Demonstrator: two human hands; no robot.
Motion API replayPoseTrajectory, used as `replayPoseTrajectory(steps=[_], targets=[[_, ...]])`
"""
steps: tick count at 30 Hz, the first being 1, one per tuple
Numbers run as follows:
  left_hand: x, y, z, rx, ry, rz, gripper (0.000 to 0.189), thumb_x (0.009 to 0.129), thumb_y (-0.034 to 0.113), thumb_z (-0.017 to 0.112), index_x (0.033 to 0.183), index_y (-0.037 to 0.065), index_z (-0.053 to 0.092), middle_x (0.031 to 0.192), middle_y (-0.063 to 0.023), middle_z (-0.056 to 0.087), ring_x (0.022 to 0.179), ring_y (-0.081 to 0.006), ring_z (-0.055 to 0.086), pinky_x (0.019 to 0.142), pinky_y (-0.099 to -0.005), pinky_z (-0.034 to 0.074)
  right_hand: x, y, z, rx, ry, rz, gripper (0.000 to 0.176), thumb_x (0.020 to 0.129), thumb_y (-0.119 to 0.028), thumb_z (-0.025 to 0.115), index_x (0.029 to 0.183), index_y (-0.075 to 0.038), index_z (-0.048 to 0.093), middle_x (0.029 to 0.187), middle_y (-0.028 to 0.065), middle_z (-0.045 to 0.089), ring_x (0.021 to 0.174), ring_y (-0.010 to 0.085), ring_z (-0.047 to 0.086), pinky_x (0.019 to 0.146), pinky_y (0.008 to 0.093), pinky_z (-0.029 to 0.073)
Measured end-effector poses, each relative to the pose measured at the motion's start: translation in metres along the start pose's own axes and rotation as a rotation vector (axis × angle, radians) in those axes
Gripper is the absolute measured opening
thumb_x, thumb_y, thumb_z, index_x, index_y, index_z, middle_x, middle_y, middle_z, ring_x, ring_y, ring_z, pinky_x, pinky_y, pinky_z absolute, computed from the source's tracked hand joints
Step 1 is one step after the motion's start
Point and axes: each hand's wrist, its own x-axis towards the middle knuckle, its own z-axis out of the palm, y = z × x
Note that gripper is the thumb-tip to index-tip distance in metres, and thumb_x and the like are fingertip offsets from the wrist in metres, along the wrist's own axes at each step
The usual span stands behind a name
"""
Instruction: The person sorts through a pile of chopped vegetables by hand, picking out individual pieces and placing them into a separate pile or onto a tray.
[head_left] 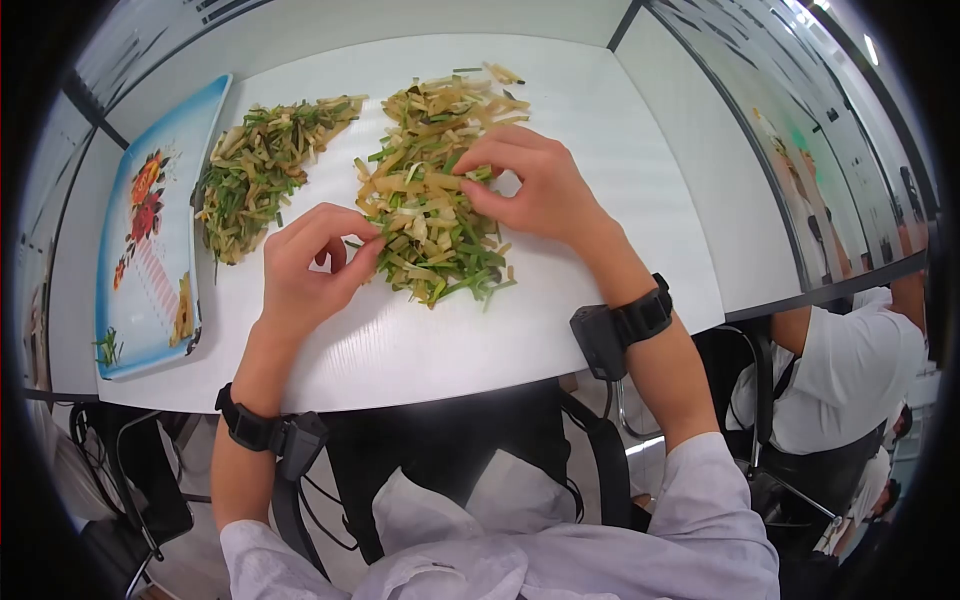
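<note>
A pile of chopped green and yellowish vegetable strips lies in front of me on the white table. My left hand is at the pile's left edge, thumb and forefinger pinched on a thin dark green vegetable piece. On the pile's right side, my right hand has its thumb and fingertips closed around a light green vegetable piece. A second pile of similar strips, with more dark green in it, sits to the left, apart from both hands.
A white tray with a blue rim and printed flowers stands at the left, holding some green shreds and yellow-brown pieces. Partition walls enclose the table. Another person in a white shirt sits beyond the right partition.
</note>
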Motion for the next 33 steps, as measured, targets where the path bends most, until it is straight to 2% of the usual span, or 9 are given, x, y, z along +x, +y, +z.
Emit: replayPoseTrajectory(steps=[5, 11, 16, 21, 24, 29, 31, 33], targets=[[-0.0008, -0.0009, -0.0001, 0.021, -0.029, 0.01, 0.021, 0.074, -0.007, 0.074, 0.089, 0.005, 0.065, 0.085, -0.0032, 0.068, 0.051, -0.0051, 0.053, 0.047, -0.0204, 0.034, -0.0006, 0.0033, 0.0021, 0.015, -0.015, 0.016, 0.016, 0.076, -0.005, 0.075, 0.092, -0.008, 0.072, 0.092, 0.0028, 0.069, 0.08, 0.0164, 0.064, 0.066, 0.0271, 0.053], [-0.0008, -0.0011, -0.0007, 0.016, -0.029, -0.019, 0.02, 0.075, -0.006, 0.075, 0.089, 0.005, 0.066, 0.084, -0.0004, 0.067, 0.052, -0.0037, 0.052, 0.047, -0.0201, 0.033, 0.0005, 0.0022, 0.001, -0.018, -0.025, 0.027, 0.012, 0.079, -0.006, 0.073, 0.09, -0.01, 0.072, 0.088, 0.0008, 0.069, 0.078, 0.0156, 0.064, 0.06, 0.0266, 0.05], [-0.0004, -0.0006, -0.0014, 0.019, -0.031, 0.001, 0.019, 0.075, -0.007, 0.074, 0.089, 0.004, 0.065, 0.085, -0.0014, 0.067, 0.052, -0.0039, 0.052, 0.047, -0.0202, 0.034, 0.0002, 0.0028, 0.0022, -0.018, 0.003, 0.002, 0.009, 0.081, -0.006, 0.071, 0.089, -0.009, 0.072, 0.086, 0.0017, 0.069, 0.077, 0.015, 0.064, 0.057, 0.0265, 0.049], [0.0001, -0.0008, -0.0005, -0.016, -0.038, 0.005, 0.016, 0.077, -0.007, 0.072, 0.087, 0.004, 0.065, 0.085, -0.0038, 0.067, 0.053, -0.0045, 0.052, 0.048, -0.0198, 0.035, -0.0001, 0.0033, 0.0046, 0.018, 0.041, 0.039, 0.017, 0.081, -0.007, 0.07, 0.098, -0.009, 0.071, 0.083, 0.0016, 0.068, 0.063, 0.014, 0.056, 0.059, 0.0275, 0.048], [-0.0006, -0.0018, 0.0005, -0.008, -0.035, -0.005, 0.016, 0.077, -0.006, 0.072, 0.087, 0.004, 0.065, 0.084, -0.0034, 0.067, 0.053, -0.0045, 0.052, 0.048, -0.0198, 0.035, 0.0006, 0.001, 0.0021, 0.03, 0.023, 0.108, 0.018, 0.082, -0.007, 0.069, 0.099, -0.009, 0.07, 0.083, 0.0014, 0.068, 0.063, 0.014, 0.055, 0.059, 0.0276, 0.048], [-0.0014, -0.0038, 0.0005, 0.008, -0.016, -0.018, 0.016, 0.077, -0.007, 0.073, 0.087, 0.004, 0.066, 0.084, -0.0027, 0.067, 0.053, -0.0045, 0.052, 0.047, -0.0198, 0.034, -0.0003, -0.0008, 0.0008, 0.012, -0.008, 0.09, 0.013, 0.08, -0.009, 0.069, 0.093, -0.01, 0.069, 0.08, 0.0009, 0.066, 0.065, 0.0147, 0.056, 0.06, 0.0276, 0.048], [-0.0014, -0.0036, 0.0011, 0.018, 0.0, -0.011, 0.016, 0.077, -0.007, 0.073, 0.086, 0.004, 0.066, 0.084, -0.0026, 0.067, 0.053, -0.0041, 0.051, 0.047, -0.0199, 0.034, 0.0001, -0.0031, -0.0028, -0.021, -0.049, 0.112, 0.008, 0.079, -0.016, 0.071, 0.087, -0.014, 0.069, 0.084, -0.0029, 0.067, 0.075, 0.0158, 0.065, 0.062, 0.0288, 0.052], [-0.0011, -0.004, 0.0019, 0.02, 0.013, -0.019, 0.015, 0.077, -0.005, 0.074, 0.086, 0.005, 0.067, 0.083, -0.0014, 0.068, 0.051, -0.0039, 0.051, 0.047, -0.0199, 0.033, 0.0, -0.0037, -0.0045, 0.019, -0.054, 0.056, 0.008, 0.078, -0.012, 0.071, 0.085, -0.011, 0.068, 0.082, -0.0006, 0.066, 0.072, 0.016, 0.062, 0.062, 0.0286, 0.05]])
